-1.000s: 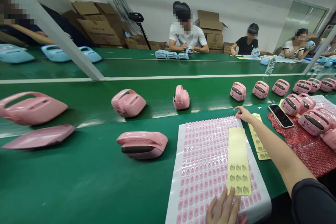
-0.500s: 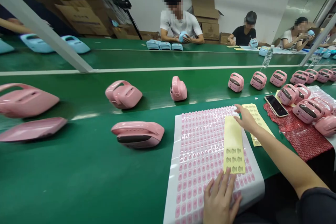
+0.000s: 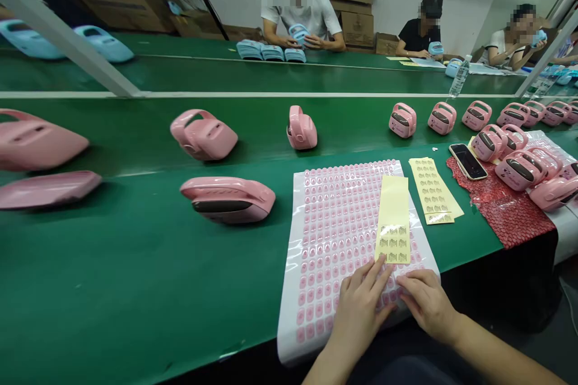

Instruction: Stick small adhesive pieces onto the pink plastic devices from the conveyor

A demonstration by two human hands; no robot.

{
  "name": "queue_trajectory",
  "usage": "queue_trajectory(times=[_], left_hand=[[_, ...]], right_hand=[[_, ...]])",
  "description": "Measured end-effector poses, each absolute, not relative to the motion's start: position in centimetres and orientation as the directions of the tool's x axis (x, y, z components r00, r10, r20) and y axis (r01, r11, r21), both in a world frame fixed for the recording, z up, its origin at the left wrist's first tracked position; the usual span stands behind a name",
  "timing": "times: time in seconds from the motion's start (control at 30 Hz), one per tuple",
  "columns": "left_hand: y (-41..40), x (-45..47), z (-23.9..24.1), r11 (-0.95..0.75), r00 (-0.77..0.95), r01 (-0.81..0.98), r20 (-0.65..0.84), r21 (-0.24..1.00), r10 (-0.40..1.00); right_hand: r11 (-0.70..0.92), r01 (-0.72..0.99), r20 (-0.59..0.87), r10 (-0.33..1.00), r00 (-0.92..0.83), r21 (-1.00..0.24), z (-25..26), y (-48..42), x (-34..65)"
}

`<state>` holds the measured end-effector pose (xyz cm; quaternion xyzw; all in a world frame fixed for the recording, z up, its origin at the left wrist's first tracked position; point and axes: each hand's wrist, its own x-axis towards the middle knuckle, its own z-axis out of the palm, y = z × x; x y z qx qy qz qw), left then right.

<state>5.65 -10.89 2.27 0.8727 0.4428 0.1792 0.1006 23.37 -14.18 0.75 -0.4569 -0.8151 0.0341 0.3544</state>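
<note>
A white sheet [image 3: 288, 298] with rows of small pink oval stickers [image 3: 334, 228] lies over the table's front edge. On its right part rests a pale yellow label strip [image 3: 394, 204], with printed labels left at its lower end. My left hand [image 3: 361, 304] lies on the sheet, fingers stretched out, fingertips at the strip's bottom edge. Just to its right, my right hand [image 3: 427, 301] has thumb and fingers drawn together over the lower stickers; anything between the fingertips is too small to make out. More yellow label sheets [image 3: 433, 189] lie to the right.
A pink handled casing [image 3: 230, 198] lies left of the sheet. Several others, such as one pink casing [image 3: 302, 127], stand along the green table [image 3: 135, 264]. A phone [image 3: 468, 162] and red bubble wrap [image 3: 506, 210] lie right. People across handle blue casings.
My right hand has come down from the top of the yellow strip to the sheet's lower right, beside my left hand. The view has tilted down slightly.
</note>
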Motion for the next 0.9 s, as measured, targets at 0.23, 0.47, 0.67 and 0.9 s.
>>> queue_trajectory(times=[0.23,0.47,0.67,0.9], left_hand=[[-10.7,5.8,2.4,-0.597,0.537,0.742,0.263,0.305,0.801],[-10.9,4.6,0.5,-0.686,0.538,0.687,0.467,0.241,0.702],[-11.0,4.1,-0.3,-0.674,0.513,0.706,0.499,0.217,0.698],[-10.7,3.8,-0.6,-0.708,0.544,0.69,0.538,0.151,0.644]], right_hand=[[0.59,0.683,0.547,0.772,-0.323,-0.431,-0.3,-14.7,23.0],[0.255,0.453,0.217,0.967,-0.134,-0.854,4.2,-7.6,25.2],[0.015,0.547,0.038,0.999,0.03,-0.837,6.7,6.9,27.5],[0.012,0.626,0.035,0.999,0.024,-0.78,4.1,13.0,26.7]])
